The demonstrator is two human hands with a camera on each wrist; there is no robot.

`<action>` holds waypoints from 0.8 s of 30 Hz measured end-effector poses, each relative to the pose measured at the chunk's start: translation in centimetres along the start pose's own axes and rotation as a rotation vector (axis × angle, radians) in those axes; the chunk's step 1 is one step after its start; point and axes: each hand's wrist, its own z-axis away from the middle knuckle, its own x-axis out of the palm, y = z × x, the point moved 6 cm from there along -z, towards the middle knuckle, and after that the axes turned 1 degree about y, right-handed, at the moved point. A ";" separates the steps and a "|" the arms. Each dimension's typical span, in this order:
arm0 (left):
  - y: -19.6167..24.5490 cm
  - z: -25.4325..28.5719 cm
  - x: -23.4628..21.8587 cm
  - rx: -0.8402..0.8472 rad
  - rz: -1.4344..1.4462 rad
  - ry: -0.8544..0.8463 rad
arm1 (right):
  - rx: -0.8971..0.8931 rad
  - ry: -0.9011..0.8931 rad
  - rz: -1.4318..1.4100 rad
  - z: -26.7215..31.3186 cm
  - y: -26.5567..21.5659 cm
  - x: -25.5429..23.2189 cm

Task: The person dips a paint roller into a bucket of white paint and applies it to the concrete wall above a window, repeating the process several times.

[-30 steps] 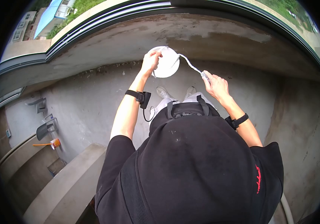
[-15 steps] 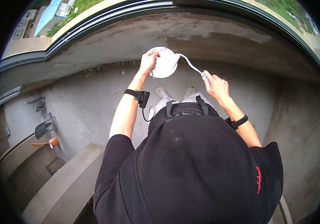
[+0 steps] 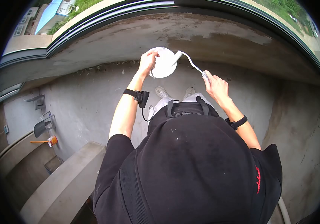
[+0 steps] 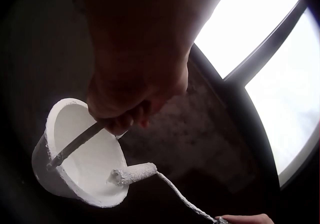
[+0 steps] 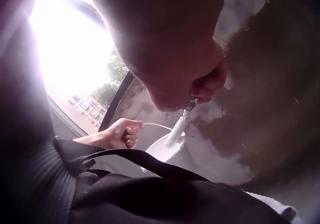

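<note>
My left hand (image 3: pixel 147 63) grips the bail handle (image 4: pixel 80 143) of a white, paint-coated bucket (image 4: pixel 46 169), which hangs tilted from it. White paint covers the bucket's inner wall. Out to the right, my right hand (image 3: pixel 217 86) holds a paint roller by its grip, fingers curled round it in the right wrist view. The roller's white sleeve (image 4: pixel 138 172) lies across the bucket's rim, its inner end over the opening. A thin, paint-crusted frame rod (image 3: pixel 192 64) runs from the sleeve to my right hand.
Ahead stands a low wall (image 3: pixel 137 37) with a damp, darker patch (image 3: pixel 204 44), topped by a window frame (image 3: pixel 104 16). My shoes (image 3: pixel 161 92) stand on the grey floor. At left are a grey chair (image 3: pixel 43 128), an orange-and-white pot (image 3: pixel 52 141) and a concrete ledge (image 3: pixel 66 175).
The roller sleeve has come up into view at the bucket's right rim, and more of it shows now. The bucket has shifted slightly left with my left hand; my right hand has barely moved.
</note>
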 end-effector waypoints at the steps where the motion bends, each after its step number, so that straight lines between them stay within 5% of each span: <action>1: -0.4 -0.5 -0.1 0.004 -0.002 0.003 | -0.003 0.003 -0.003 -0.3 0.1 0.6; 20: -3.2 -1.6 -3.7 -0.024 0.165 0.119 | 0.224 0.112 -0.205 -1.8 6.1 5.2; 24: -4.2 -2.0 -4.7 -0.018 0.188 0.162 | 0.245 0.000 -0.197 -4.7 8.0 8.8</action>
